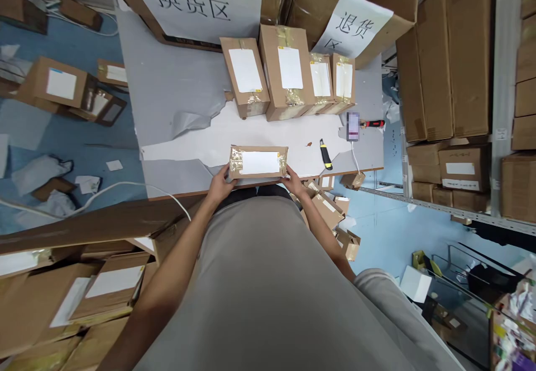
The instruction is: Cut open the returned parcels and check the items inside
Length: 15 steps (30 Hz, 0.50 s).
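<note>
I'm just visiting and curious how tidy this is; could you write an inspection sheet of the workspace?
Surface: table, grey covering torn, white showing.
Job's things: taped box, white label on top.
Clutter: four labelled boxes, knife, phone.
Hands: left hand and right hand hold the taped box at its near corners.
Cables: white cable at the phone; another cable on the left.
Surroundings: blue floor with boxes and scraps; metal rack on the right, stacked with boxes.

The left paper sign (196, 5) on 1 cardboard carton (273, 3) reads "换货区"; the right paper sign (354, 23) on another carton (302, 10), "退货区".
</note>
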{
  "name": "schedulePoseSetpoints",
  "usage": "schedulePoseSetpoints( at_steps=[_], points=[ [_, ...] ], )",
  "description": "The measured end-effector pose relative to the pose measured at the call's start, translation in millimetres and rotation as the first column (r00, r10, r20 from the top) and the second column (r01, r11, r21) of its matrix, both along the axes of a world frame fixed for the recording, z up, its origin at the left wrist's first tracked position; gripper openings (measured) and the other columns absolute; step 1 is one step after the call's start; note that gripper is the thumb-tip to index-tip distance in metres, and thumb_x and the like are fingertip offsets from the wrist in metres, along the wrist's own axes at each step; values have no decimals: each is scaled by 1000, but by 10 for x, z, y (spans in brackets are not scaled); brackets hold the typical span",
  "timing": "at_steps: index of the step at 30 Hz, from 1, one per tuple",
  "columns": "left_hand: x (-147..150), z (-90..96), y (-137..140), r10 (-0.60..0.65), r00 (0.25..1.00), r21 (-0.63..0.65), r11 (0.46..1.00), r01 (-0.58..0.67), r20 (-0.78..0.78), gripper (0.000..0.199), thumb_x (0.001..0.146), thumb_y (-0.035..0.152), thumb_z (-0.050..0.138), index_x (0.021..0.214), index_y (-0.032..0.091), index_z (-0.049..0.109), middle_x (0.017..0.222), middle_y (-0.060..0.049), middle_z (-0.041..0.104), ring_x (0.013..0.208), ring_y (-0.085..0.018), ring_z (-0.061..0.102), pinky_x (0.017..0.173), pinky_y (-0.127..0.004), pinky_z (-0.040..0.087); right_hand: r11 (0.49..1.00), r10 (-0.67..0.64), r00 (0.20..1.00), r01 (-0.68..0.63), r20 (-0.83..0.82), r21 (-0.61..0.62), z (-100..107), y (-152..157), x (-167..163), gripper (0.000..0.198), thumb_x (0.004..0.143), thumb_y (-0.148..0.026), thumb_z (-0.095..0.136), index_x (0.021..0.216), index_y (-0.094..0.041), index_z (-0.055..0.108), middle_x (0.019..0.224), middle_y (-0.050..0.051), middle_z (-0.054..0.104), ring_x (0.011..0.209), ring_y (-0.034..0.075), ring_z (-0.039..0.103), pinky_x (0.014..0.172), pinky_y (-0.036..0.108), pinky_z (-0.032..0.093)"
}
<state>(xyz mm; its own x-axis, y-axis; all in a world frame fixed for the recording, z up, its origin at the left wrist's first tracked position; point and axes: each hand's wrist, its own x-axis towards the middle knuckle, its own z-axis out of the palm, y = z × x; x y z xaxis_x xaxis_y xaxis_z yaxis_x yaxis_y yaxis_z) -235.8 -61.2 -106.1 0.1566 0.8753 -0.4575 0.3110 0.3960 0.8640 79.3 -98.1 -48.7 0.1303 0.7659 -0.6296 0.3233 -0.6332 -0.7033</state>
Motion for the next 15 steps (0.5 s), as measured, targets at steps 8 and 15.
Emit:
schedulePoseSetpoints(
  at_steps=[8, 15],
  points=[
    [165, 492, -11, 187, 982, -13, 982, -187, -21, 74, 82, 60, 90, 138, 13, 80, 144, -20, 82, 132, -38, 79, 126, -53, 61, 974, 83, 996, -87, 30, 209, 69, 116, 319, 67, 106, -62, 77, 161, -24, 76, 155, 16, 77, 150, 35, 71, 137, 50, 55],
    [372, 282, 15, 327, 939, -140, 930, -341, -110, 70, 79, 70, 92, 117, 12, 84, 104, -14, 85, 108, -35, 81, 106, -49, 69, 971, 180, 968, -203, 176, 125, -116, 403, 462, 47, 112, -54, 72, 144, -22, 85, 138, 16, 85, 126, 34, 83, 126, 51, 64]
  ],
)
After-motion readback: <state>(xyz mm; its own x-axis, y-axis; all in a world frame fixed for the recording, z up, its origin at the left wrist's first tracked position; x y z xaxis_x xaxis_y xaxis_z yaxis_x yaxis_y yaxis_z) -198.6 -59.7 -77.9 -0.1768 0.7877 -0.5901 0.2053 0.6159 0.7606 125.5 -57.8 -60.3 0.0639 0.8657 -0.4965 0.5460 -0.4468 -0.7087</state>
